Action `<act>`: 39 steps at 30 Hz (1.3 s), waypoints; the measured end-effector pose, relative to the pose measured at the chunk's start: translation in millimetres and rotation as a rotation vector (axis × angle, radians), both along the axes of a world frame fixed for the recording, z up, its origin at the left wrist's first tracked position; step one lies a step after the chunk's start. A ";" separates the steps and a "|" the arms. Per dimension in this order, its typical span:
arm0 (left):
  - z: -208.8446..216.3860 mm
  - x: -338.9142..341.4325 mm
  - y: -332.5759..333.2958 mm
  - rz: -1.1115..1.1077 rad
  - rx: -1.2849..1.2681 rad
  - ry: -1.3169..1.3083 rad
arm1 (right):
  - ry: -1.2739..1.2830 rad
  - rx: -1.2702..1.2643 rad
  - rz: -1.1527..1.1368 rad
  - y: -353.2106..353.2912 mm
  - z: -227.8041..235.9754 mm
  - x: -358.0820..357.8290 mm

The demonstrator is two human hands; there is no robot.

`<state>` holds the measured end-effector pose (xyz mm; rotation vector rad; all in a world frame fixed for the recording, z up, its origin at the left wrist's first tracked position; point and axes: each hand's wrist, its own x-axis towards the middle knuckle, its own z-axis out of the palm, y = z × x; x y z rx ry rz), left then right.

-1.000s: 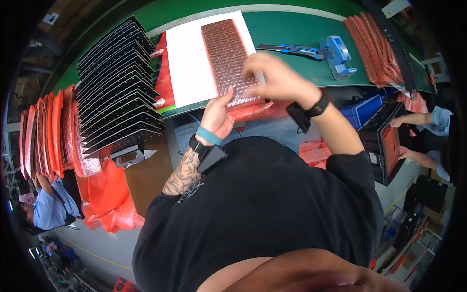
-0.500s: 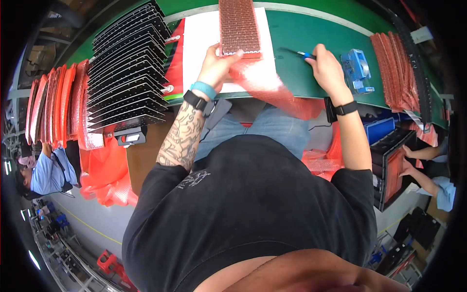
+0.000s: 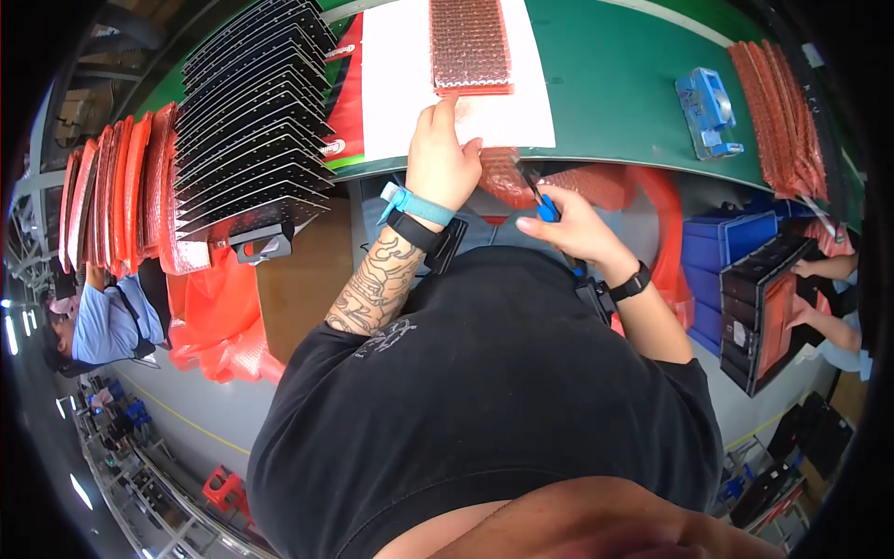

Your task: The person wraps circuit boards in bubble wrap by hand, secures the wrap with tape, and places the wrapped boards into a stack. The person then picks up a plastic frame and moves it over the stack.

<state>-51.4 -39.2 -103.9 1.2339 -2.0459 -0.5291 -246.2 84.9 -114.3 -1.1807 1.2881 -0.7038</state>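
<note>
A flat pack in red bubble wrap [image 3: 470, 47] lies on a white sheet [image 3: 396, 84] on the green bench. Just below its near edge is my left hand [image 3: 445, 160], open, index finger reaching up toward that edge and thumb apart. A loose piece of red bubble wrap [image 3: 596, 184] hangs over the bench edge to the right of the hand. My right hand [image 3: 582, 228] is closed around a blue-handled cutting tool [image 3: 549, 209]. Its thin dark blade points up and left at the hanging wrap. Whether it is a knife or scissors cannot be made out.
Black perforated panels [image 3: 251, 121] stand in a row at the left, with red-wrapped packs [image 3: 121, 196] beside them. A blue tape dispenser [image 3: 710, 110] and more wrapped packs [image 3: 778, 121] sit at the right. Blue bins [image 3: 726, 242] stand below. Co-workers' hands [image 3: 810, 298] show at the far right.
My right hand has come down and left from the bench top with the cutting tool, to the hanging wrap. My left hand has let go of the pack and moved below it.
</note>
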 end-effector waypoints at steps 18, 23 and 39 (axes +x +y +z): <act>-8.5 53.9 -53.9 -0.133 -0.101 -0.215 | 1.132 -0.884 0.353 -115.2 61.1 20.7; -9.1 57.1 -58.6 -0.151 -0.071 -0.206 | 1.118 -0.863 0.393 -123.6 46.2 36.3; 18.2 71.2 -3.8 -0.209 0.004 -0.226 | 0.896 -0.552 0.002 -122.5 45.6 -126.6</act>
